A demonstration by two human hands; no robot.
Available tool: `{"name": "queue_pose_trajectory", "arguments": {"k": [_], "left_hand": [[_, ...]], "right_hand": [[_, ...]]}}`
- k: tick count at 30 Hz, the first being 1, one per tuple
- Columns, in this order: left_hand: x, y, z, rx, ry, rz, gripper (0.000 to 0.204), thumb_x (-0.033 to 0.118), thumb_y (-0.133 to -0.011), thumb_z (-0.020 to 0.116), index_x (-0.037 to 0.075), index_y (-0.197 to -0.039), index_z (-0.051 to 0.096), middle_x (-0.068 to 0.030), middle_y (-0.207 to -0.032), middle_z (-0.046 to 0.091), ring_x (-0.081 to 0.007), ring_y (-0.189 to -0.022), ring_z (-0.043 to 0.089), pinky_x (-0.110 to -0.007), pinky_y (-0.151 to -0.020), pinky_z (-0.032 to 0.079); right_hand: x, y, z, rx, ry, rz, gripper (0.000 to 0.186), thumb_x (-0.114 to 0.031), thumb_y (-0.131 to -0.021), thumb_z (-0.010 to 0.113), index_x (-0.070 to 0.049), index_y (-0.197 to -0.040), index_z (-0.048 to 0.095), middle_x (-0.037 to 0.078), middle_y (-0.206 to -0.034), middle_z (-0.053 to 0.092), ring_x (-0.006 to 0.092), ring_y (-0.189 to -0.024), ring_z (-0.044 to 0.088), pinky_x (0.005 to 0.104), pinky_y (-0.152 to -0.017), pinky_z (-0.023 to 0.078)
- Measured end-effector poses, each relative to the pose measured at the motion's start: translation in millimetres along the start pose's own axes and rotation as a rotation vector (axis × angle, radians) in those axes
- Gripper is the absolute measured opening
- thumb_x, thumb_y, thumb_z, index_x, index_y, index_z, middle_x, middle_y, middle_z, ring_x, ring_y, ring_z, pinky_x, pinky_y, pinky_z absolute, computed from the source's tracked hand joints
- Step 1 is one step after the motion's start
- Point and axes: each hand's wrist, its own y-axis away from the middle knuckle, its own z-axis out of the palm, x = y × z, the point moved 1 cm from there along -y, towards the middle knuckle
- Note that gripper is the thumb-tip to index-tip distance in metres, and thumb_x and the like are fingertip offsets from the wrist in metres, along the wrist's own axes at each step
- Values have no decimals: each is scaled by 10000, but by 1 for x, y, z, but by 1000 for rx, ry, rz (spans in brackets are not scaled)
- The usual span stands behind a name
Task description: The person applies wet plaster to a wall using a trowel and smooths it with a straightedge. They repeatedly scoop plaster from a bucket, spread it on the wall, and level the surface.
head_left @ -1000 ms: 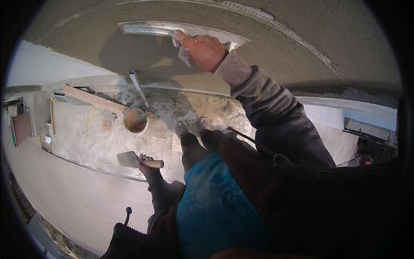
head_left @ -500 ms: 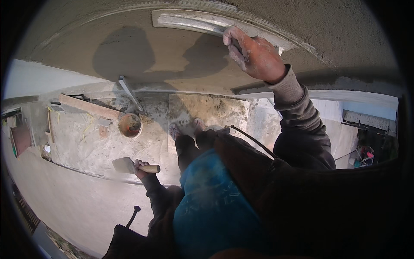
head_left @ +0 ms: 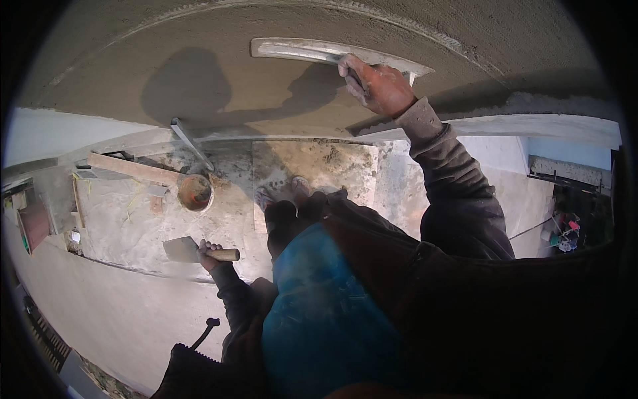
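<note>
Sliding further right along the wet grey wall [head_left: 252,80] compared with a second ago, the right hand [head_left: 379,86] is carrying the long metal float [head_left: 302,51] with it, while the left hand [head_left: 209,255] is hanging low in pretty much the same spot. So the float is lying up against the plaster now, at the top of the view, just below a curved ridge that's running across the surface. Right fingers are curling closed over the float's handle, I think, though the hand itself is hiding most of that grip. Left fingers are wrapping snugly around a trowel [head_left: 178,250], its flat blade pointing left and the end of its wooden handle sticking out to the right, well apart from the wall.

Big dark shadow [head_left: 189,86] is falling on the plaster left of the float, btw. Down on the floor a bucket [head_left: 211,198] is standing near the foot of the wall, with a long plank [head_left: 133,167] lying to its left and a metal bar [head_left: 191,143] leaning just above it. Both feet [head_left: 301,185] are standing to the right of the bucket, close to that same wall.
</note>
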Motion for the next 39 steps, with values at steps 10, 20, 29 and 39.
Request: {"name": "queue_pose_trajectory", "arguments": {"k": [10,20,29,39], "left_hand": [[7,11,26,5,-21,-7,74,166,-920,576,109,-927,530,25,-697,546,-123,-578,559,-295,-525,499],[-3,25,-52,-7,73,25,86,151,-866,614,103,-918,566,3,-712,568,-146,-586,585,-314,-561,520],[15,54,3,79,29,46,66,162,-913,572,105,-945,562,11,-731,565,-140,-597,577,-310,-549,501],[-23,114,-115,358,156,121,135,176,-870,595,99,-975,561,1,-723,558,-150,-589,578,-318,-539,499]], "right_hand": [[-4,-29,47,-51,-75,-116,233,-227,-951,591,-141,-1150,504,109,-773,676,354,-739,680,468,-647,532],[75,66,-42,69,46,34,310,-174,-881,697,-184,-1112,489,62,-697,636,329,-583,658,431,-527,519],[77,3,194,-367,110,49,376,-245,-963,534,-163,-1327,490,181,-901,717,385,-851,703,486,-751,563],[61,9,122,-82,-101,17,355,-163,-935,601,-196,-1248,436,121,-784,684,372,-694,692,462,-612,547]]}}
